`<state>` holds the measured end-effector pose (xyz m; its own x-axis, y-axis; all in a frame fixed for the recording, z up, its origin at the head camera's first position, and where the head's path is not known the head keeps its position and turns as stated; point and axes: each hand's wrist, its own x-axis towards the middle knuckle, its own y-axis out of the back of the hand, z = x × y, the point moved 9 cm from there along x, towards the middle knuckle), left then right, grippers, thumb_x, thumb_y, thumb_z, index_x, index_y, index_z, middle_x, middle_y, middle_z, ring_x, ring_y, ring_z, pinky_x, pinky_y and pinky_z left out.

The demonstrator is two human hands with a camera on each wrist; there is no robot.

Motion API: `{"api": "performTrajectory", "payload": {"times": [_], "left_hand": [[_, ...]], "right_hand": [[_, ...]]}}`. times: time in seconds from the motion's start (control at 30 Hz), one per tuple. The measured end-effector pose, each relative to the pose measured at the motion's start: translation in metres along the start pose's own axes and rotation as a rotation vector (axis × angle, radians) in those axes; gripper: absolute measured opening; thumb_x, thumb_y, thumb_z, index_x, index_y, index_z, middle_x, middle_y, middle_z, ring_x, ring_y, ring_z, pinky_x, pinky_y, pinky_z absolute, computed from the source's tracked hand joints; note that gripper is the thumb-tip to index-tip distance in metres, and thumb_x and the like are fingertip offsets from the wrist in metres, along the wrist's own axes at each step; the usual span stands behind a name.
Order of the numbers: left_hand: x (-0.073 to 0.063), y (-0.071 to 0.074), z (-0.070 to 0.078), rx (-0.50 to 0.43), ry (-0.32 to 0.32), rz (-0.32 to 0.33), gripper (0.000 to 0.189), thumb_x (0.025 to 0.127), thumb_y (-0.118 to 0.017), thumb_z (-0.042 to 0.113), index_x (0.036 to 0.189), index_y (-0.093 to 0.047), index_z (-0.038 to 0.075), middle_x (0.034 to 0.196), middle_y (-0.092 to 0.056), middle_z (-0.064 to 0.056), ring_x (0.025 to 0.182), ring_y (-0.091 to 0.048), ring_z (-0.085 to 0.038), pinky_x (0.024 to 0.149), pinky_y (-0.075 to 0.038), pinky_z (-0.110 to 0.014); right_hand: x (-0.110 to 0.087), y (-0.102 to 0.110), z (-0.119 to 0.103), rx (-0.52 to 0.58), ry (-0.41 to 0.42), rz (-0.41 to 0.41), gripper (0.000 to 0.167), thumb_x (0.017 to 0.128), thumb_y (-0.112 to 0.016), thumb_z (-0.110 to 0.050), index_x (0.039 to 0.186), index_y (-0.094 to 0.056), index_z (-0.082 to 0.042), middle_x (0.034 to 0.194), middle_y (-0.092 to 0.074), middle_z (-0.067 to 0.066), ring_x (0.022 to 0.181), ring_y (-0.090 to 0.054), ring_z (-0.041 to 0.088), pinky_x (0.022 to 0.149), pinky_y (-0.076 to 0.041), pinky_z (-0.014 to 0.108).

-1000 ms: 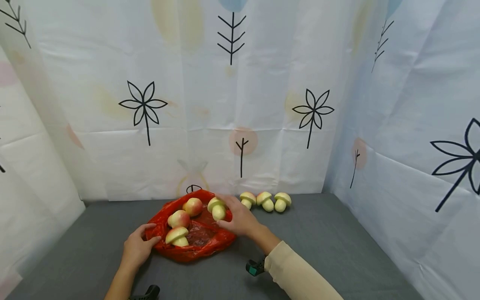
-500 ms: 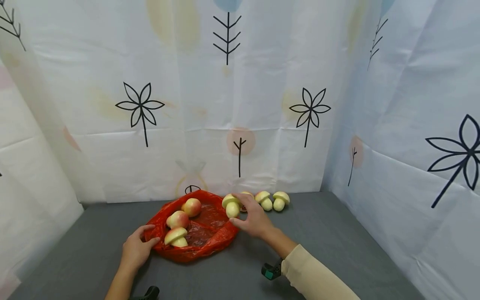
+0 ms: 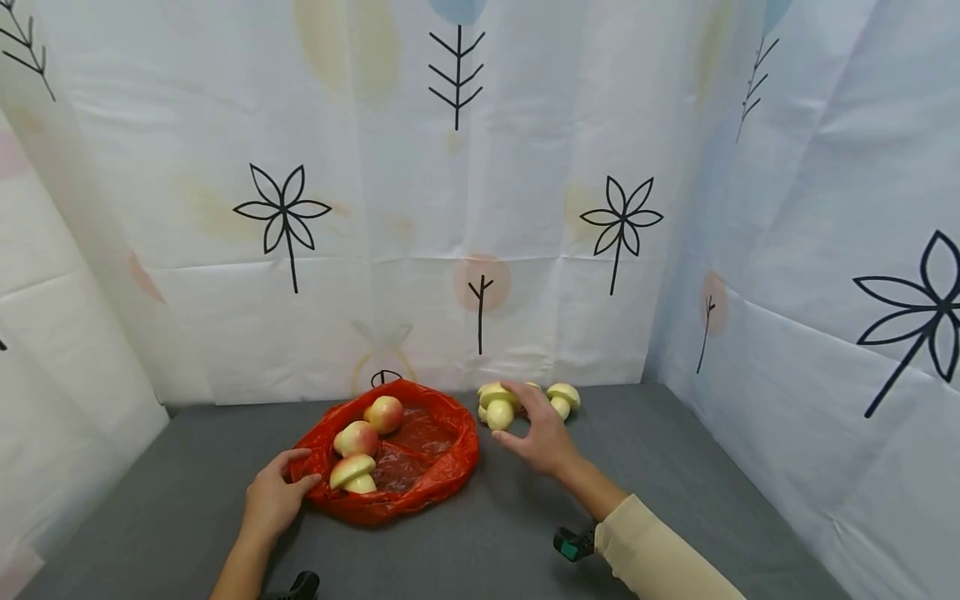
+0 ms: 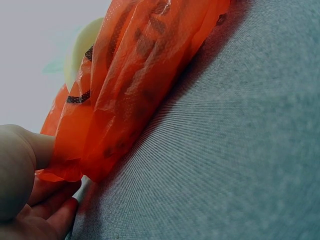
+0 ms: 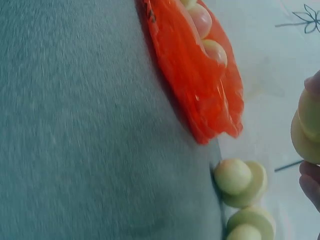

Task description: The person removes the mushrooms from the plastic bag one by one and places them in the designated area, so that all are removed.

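Observation:
My left hand [image 3: 273, 496] pinches the left rim of a red plastic bag [image 3: 463, 467], thumb and fingers on its edge in the left wrist view. Several pale yellow mushrooms with reddish blush are about. Inside the open bag lie three: one mushroom [image 3: 352, 473] in front shows cap and stem, and two rounded ones [image 3: 356, 438] sit behind it. My right hand [image 3: 543, 442] holds another mushroom [image 3: 500, 414], stem down, between thumb and fingers, to the right of the bag. In the right wrist view this held mushroom [image 5: 306, 132] is cut off by the frame edge.
At the back of the grey-covered table [image 3: 645, 483] stands a row of mushrooms. The rightmost mushroom [image 3: 562, 400] shows best; the others are largely hidden by my right hand and the held one. White printed cloth [image 3: 525, 167] hangs behind and at both sides.
My right hand has moved right with the mushroom, from over the bag's right side to in front of the mushroom row. The left hand and the bag stay put.

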<state>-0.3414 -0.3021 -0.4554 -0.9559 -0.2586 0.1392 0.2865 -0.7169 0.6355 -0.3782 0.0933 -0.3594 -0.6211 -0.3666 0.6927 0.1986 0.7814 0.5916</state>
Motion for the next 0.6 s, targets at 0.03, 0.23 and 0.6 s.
{"api": "performTrajectory", "payload": {"times": [0.03, 0.23, 0.6], "left_hand": [[0.0, 0.0, 0.001, 0.0, -0.004, 0.004, 0.05, 0.088, -0.071, 0.021, 0.131, -0.053, 0.001, 0.13, -0.052, -0.033, 0.115, -0.048, -0.048, 0.091, -0.037, -0.062], [-0.001, 0.001, 0.001, -0.001, -0.013, 0.012, 0.049, 0.088, -0.071, 0.02, 0.13, -0.054, 0.001, 0.129, -0.053, -0.033, 0.115, -0.047, -0.049, 0.091, -0.036, -0.063], [-0.001, 0.002, 0.002, -0.006, -0.024, 0.02, 0.048, 0.087, -0.071, 0.018, 0.129, -0.055, 0.0, 0.125, -0.055, -0.032, 0.112, -0.05, -0.047, 0.09, -0.038, -0.061]], "right_hand": [[-0.001, 0.002, 0.002, -0.017, -0.005, 0.006, 0.071, 0.077, -0.082, -0.02, 0.14, -0.05, -0.01, 0.132, -0.053, 0.01, 0.109, -0.054, 0.023, 0.082, -0.053, 0.039], [-0.005, 0.015, 0.016, -0.08, -0.024, 0.026, 0.073, 0.076, -0.084, -0.019, 0.139, -0.05, -0.011, 0.13, -0.053, 0.011, 0.105, -0.056, 0.024, 0.079, -0.053, 0.04], [-0.01, 0.033, 0.028, -0.202, -0.026, 0.061, 0.077, 0.073, -0.086, -0.02, 0.141, -0.049, -0.015, 0.132, -0.049, 0.015, 0.114, -0.054, 0.035, 0.082, -0.049, 0.054]]}}
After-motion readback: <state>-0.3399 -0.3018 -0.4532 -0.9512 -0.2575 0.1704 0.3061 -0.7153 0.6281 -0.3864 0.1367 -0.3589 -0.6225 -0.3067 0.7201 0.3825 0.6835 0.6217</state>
